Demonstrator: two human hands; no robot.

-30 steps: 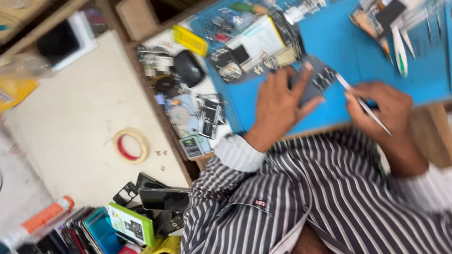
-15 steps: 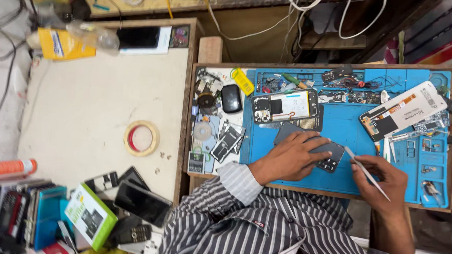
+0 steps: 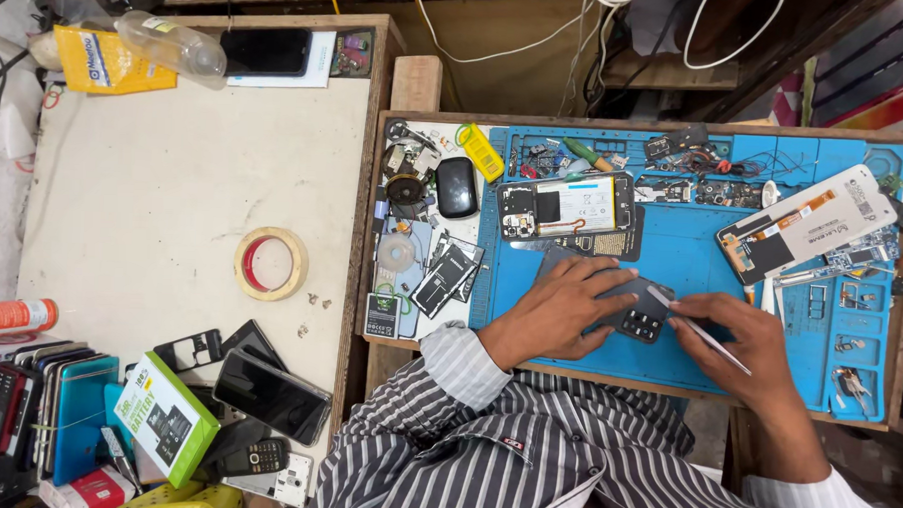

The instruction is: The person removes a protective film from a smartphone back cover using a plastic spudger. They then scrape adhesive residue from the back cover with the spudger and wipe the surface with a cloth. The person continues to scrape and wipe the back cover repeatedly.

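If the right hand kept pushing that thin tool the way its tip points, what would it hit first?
The right hand aims the thin tool up and left; its tip already seems to meet the dark phone cover under the left hand.
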